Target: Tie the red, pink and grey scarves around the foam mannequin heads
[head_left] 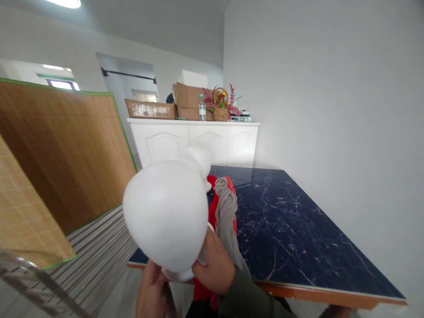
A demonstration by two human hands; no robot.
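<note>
A white foam head form [167, 214] fills the lower middle of the view, held up close above the table's near edge. My right hand [215, 263] grips its neck from the right, fingers wrapped round the base. My left hand [150, 289] is under the base at the bottom edge, its fingers mostly hidden. A second white foam head [200, 160] stands behind on the dark marble table [291, 229]. Red cloth [213, 207] and a grey stocking-like cloth [227, 216] lie draped on the table just right of the held head.
A white cabinet [195, 141] stands behind the table, carrying cardboard boxes [188, 104], a water bottle [202, 108] and a flower basket [221, 106]. Bamboo mats [66, 150] lean at the left over a metal rack [92, 260]. A white wall runs along the right.
</note>
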